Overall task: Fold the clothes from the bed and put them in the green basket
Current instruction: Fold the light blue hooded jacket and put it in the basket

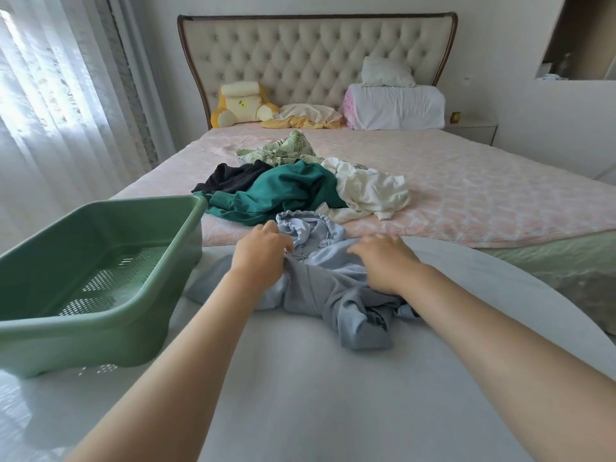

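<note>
Left grip (260, 253): fingers curled into fabric of crumpled pale blue garment with ruffled collar (320, 281). Right grip (383, 265): palm down on same garment, fingers bent; pinching or not, cannot tell. Garment long axis runs away from person: collar end far, reaching bed edge; bunched end near, slanting right. Beneath: round white desk (300, 395). Green perforated plastic basket (83, 331) on desk, left. Pink-quilted bed (466, 195) carries pile of dark green, black, white, leaf-print clothes (293, 191). Tufted headboard (316, 55) beyond.
</note>
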`<state>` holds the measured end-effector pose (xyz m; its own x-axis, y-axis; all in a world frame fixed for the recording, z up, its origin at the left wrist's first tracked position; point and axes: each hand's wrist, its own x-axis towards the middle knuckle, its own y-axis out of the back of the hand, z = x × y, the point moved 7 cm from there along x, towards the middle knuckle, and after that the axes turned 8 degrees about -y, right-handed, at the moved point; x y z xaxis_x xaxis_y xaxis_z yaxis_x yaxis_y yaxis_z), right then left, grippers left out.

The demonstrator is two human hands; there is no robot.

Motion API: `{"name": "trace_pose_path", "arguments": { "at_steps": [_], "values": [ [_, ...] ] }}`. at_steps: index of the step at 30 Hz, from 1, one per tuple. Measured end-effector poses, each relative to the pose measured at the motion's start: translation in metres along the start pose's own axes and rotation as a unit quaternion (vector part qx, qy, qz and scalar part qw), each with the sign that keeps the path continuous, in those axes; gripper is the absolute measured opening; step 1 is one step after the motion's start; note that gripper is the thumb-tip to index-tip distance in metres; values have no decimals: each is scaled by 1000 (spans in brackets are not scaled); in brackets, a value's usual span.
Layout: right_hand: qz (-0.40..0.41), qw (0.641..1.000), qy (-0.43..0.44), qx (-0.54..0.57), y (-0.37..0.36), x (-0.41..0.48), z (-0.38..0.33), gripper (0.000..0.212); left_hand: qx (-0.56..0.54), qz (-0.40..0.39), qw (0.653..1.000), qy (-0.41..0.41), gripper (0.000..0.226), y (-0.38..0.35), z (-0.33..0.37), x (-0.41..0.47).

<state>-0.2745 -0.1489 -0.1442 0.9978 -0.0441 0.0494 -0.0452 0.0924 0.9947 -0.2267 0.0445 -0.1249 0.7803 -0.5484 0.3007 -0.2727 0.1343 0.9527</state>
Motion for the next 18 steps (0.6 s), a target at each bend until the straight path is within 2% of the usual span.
{"name": "trace_pose_path", "arguments": {
  "at_steps": [2,4,6,8,10,12,13,15,16,18],
  "values": [
    [7,977,27,213,13,-7,-19,52,-51,2,999,5,34,-7,10,-7],
    [-45,954,62,291,13,-18,-42,43,-113,-20,993,10,23,-16,21,-14],
    [-124,956,103,247,4,-35,-62,57,-146,-25,989,3,9,-18,28,-22],
    [-177,968,120,132,-11,-49,-67,82,-163,-26,986,-18,23,-16,33,-34],
    [-203,973,100,36,-25,-54,-61,104,-155,-49,986,-34,33,-21,34,-46],
    [-200,978,67,3,-32,-55,-53,113,-151,-64,984,-68,14,-27,36,-58],
    [-190,981,50,5,-32,-55,-50,114,-145,-68,983,-86,10,-32,35,-63],
    [-166,985,17,37,-24,-56,-44,108,-107,-68,985,-116,50,-42,32,-69],
    [-148,987,9,63,-16,-56,-43,100,-81,-54,988,-117,61,-43,30,-70],
    [-127,978,-2,167,1,-56,-42,80,-24,-29,993,-108,64,-34,31,-72]
  ]
}}
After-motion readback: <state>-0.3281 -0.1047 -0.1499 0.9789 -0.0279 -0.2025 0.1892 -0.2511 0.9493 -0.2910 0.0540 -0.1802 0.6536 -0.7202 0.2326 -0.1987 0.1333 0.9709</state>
